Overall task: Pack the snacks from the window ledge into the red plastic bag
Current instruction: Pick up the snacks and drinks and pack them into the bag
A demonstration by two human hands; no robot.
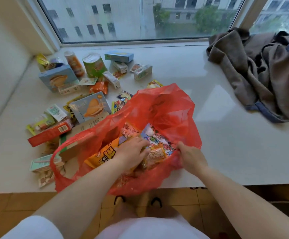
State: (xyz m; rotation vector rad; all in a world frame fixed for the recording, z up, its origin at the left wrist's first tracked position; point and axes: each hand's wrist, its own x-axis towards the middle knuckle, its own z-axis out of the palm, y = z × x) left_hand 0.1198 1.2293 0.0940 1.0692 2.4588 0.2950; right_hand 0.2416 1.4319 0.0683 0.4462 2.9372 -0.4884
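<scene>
mid-packing: my left hand [131, 152] inside red plastic bag [166, 107], fingers curled on peanut packet [155, 156]; right hand [191, 156] pinching bag rim. many snacks [81, 94] left of bag on window ledge [209, 135]. next, i reckon: release, fetch orange-pictured box [91, 107].

Soft grey daylight came in through the window [140, 18] at the far side, and the scene was evenly bright with no hard shadows. The pale window ledge [209, 118] carried a dull glare patch to the right of centre, a reflection of the sky. The glass looked wet and streaked, so the buildings outside were hazy. The wide lens bent the window frame and the ledge edges outward toward the corners. The near bottom edge, with the white clothing and the floor, was softer and dimmer. Small print on packets was too blurred to read.
</scene>
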